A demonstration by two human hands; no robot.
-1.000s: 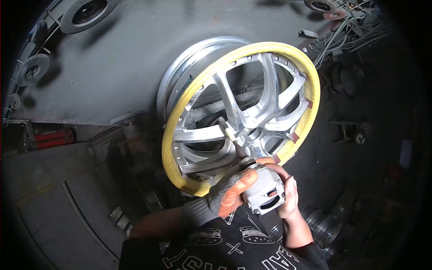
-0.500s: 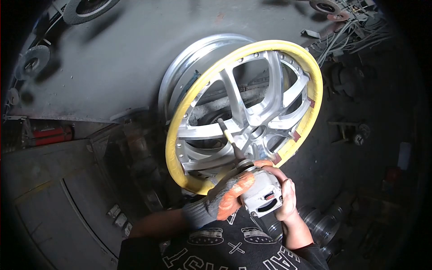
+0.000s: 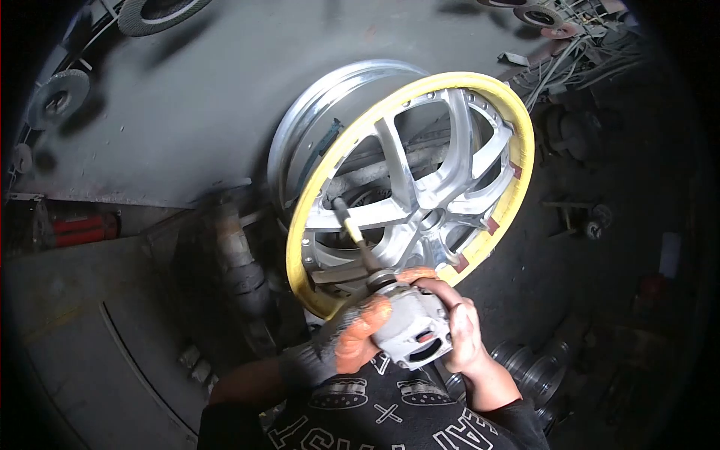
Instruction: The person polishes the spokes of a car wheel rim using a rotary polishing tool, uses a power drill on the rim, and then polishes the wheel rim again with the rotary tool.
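Note:
A silver multi-spoke wheel rim stands tilted in front of me, its outer lip covered in yellow tape. Both my hands grip a grey die grinder held low before my chest. My left hand, in a grey and orange glove, wraps round the tool's front end. Bare, my right hand closes on its right side. From the tool runs a dark shaft with a pale yellow section. Its dark tip lies over the outer part of the left spoke; whether it touches is unclear.
Grinding discs hang on the grey wall at left. Tangled cables lie at upper right. More metal wheels rest low at right. A red object sits at far left, near a dark machine part.
The grinder and both hands have moved left. Its tip has shifted outward along the left spoke toward the taped lip. The view has shifted slightly.

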